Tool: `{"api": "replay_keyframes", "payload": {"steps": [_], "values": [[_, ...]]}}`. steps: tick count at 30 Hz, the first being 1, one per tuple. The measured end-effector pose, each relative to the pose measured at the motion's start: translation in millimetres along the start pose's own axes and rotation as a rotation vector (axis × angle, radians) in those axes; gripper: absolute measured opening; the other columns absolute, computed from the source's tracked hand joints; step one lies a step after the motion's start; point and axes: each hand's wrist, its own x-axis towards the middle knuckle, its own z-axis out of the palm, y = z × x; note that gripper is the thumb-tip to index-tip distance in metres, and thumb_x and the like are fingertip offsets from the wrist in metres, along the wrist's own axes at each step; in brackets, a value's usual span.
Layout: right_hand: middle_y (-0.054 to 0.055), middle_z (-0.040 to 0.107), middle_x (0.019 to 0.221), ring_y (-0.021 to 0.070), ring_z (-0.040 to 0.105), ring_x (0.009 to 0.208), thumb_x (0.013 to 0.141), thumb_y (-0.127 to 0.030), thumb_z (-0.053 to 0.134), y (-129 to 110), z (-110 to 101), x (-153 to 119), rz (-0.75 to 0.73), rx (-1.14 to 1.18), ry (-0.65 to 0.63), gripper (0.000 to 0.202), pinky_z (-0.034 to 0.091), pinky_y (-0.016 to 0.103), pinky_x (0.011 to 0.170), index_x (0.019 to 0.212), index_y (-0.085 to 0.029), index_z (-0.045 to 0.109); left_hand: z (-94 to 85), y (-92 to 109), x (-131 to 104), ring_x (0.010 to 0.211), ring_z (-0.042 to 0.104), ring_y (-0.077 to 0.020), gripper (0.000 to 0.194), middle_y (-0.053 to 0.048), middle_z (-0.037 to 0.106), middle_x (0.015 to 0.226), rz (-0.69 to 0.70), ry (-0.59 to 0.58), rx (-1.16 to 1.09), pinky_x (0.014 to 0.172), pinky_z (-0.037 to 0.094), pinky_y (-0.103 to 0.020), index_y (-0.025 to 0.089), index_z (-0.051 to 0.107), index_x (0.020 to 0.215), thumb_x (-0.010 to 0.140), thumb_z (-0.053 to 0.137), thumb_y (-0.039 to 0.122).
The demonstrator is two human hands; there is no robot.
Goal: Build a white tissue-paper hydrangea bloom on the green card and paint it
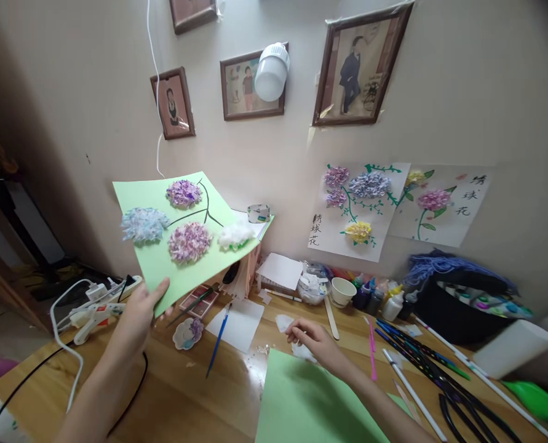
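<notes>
My left hand (147,301) grips the lower corner of a light green paper sheet (176,289), thumb on top. The sheet is raised and tilted above the desk. It bears several fluffy flower heads: purple (184,193), pale blue (145,225), pink-purple (189,242) and white (235,235), with dark drawn stems (206,206) between some of them. My right hand (308,338) hovers over the desk, fingers curled together beside a crumpled white tissue (283,322); whether anything is pinched is hidden. Below that forearm lies another green sheet (310,400).
A blue paintbrush (218,341) lies across white paper (246,323), near a small flower-shaped dish (187,333). Behind stand a cup (342,291) and paint bottles (392,304). Black-handled scissors (467,400) and pens lie right, a power strip (98,314) left. Flower pictures (357,234) hang on the wall.
</notes>
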Motion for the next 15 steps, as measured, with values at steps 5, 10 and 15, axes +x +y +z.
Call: {"api": "replay_keyframes", "payload": {"steps": [5,10,15], "values": [[0.007,0.066,0.076,0.0179,0.060,0.069,0.083,-0.056,0.047,7,-18,-54,0.101,0.200,0.053,0.041,0.048,0.032,0.066,0.082,-0.018,0.064,0.0,-28,-77,0.032,0.041,-0.0091,0.041,0.004,0.050,0.041,-0.261,-0.211,0.185,0.035,0.029,-0.021,0.018,0.052,0.060,0.059,0.073,0.053],[0.005,0.065,0.080,0.0167,0.060,0.074,0.075,-0.057,0.059,1,-40,-109,0.303,0.350,0.260,0.039,0.049,0.028,0.069,0.078,-0.019,0.065,45.0,-60,-114,0.035,0.043,-0.0104,0.042,0.004,0.049,0.039,-0.392,-0.588,0.271,0.040,0.031,-0.022,0.018,0.051,0.064,0.066,0.066,0.057],[0.003,0.065,0.072,0.0119,0.058,0.063,0.073,-0.058,0.060,12,-72,-150,0.417,0.557,0.408,0.039,0.047,0.022,0.059,0.078,-0.019,0.064,97.5,-106,-117,0.039,0.046,-0.0088,0.043,0.004,0.057,0.053,-0.450,-0.905,0.279,0.040,0.030,-0.021,0.017,0.051,0.079,0.070,0.062,0.058]]}}
